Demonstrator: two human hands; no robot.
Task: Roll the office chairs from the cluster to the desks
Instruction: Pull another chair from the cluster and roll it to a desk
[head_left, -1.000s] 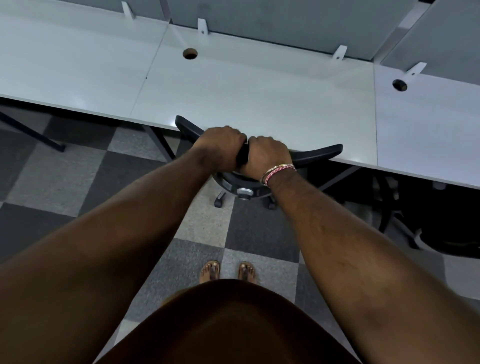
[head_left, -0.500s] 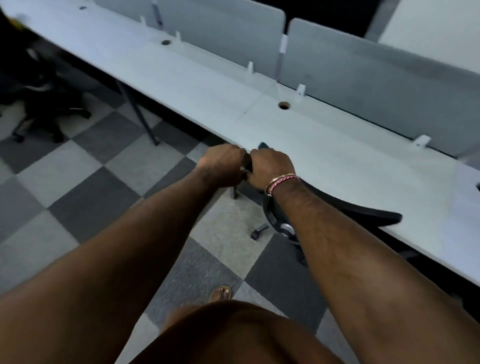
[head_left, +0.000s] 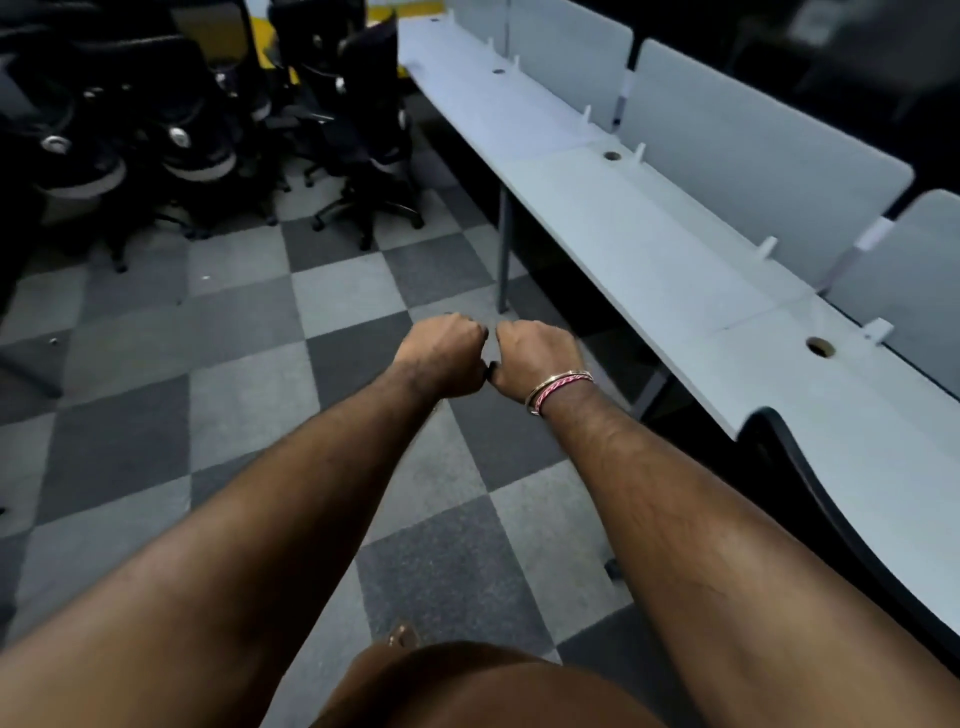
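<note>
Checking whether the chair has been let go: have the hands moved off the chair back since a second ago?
Yes. Both the left hand and right hand now hover over the floor, left of the desk, away from the chair.

open: checkered floor (head_left: 249, 395) ahead | blocked: desks (head_left: 649, 249) right, chair cluster (head_left: 208, 130) far left

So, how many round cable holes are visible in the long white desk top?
3 round cable holes: one nearest, one mid-desk, one farther. Others at the far end may be hidden.
</note>
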